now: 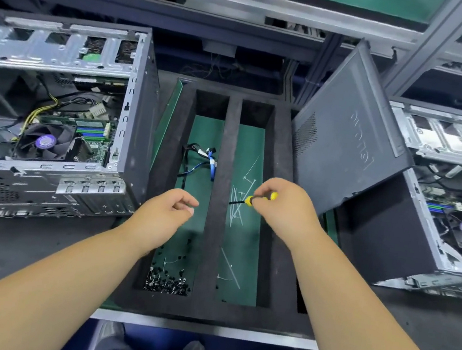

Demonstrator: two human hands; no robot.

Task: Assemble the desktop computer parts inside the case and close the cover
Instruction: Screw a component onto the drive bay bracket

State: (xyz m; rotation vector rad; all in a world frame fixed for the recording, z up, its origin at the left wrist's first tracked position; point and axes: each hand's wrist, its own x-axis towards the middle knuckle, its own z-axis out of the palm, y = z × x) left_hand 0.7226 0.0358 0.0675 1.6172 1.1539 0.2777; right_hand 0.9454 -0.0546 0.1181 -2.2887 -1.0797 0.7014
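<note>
An open computer case (pixel 52 126) lies on its side at the left, with its motherboard and purple-hubbed fan (pixel 46 141) showing. A grey side cover (pixel 350 141) leans tilted against a second open case (pixel 440 219) at the right. My right hand (pixel 285 204) grips a yellow-handled screwdriver (pixel 253 200), whose tip points left over the foam tray (pixel 220 203). Over the tray's left slot my left hand (pixel 169 216) hovers with its fingertips pinched together; whether they hold a screw I cannot tell.
The black foam tray has two long slots on a green mat. The left slot holds blue cables (pixel 205 162) and a heap of black screws (pixel 167 283). White cable ties (pixel 239 202) lie in the right slot. A metal rack (pixel 248 2) runs behind.
</note>
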